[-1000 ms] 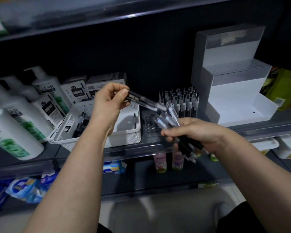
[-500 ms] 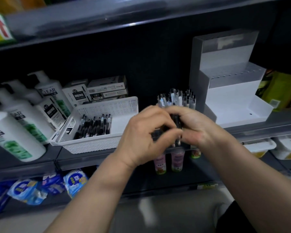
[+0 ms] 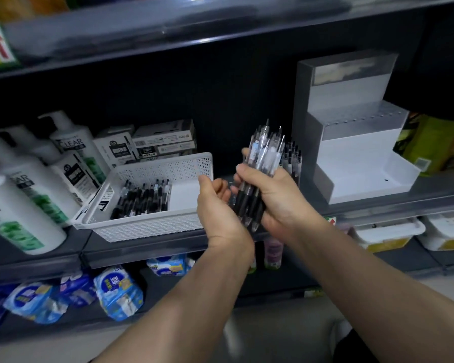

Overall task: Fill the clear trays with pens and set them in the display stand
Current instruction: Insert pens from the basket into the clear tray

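Observation:
My right hand [image 3: 281,203] grips a bundle of pens [image 3: 264,158] with clear barrels and black grips, held upright in front of the shelf. My left hand [image 3: 215,213] is cupped just left of the bundle with its fingers curled and nothing in them. Behind the bundle, several pens stand upright in a clear tray [image 3: 293,159] on the shelf, mostly hidden by my hands. The white stepped display stand [image 3: 364,163] sits to the right and its steps hold no trays. A white mesh basket [image 3: 142,227] to the left holds several loose pens [image 3: 142,197].
White shampoo bottles [image 3: 24,203] crowd the shelf's left end, with pen boxes [image 3: 165,140] behind the basket. A green package [image 3: 430,145] stands right of the display stand. The lower shelf carries blue packs [image 3: 116,292] and white tubs [image 3: 388,233].
My left hand brought a single pen across to my right hand. The bundle has since been turned upright, and my left hand has come off it.

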